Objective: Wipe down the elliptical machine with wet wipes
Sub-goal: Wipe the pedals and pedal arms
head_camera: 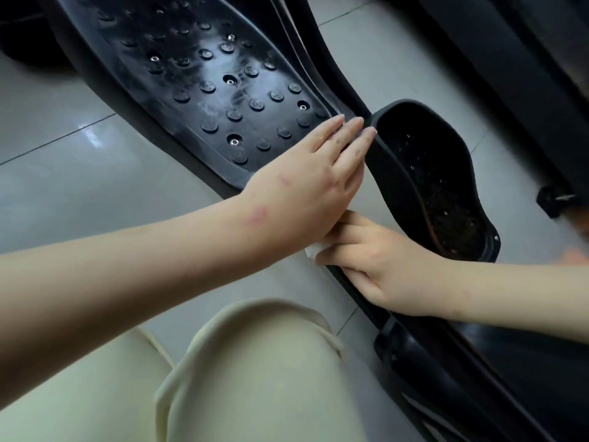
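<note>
Elliptical machine (424, 173) is black, its studded pedal (223, 90) streaked with smears.

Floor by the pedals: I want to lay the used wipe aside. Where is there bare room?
Bare tile lies left of the studded pedal, bordered by its rim and the left forearm. A narrower strip runs beyond the smaller pedal, beside the dark frame. Crowded: where the left hand and right hand meet at the wipe.
</note>
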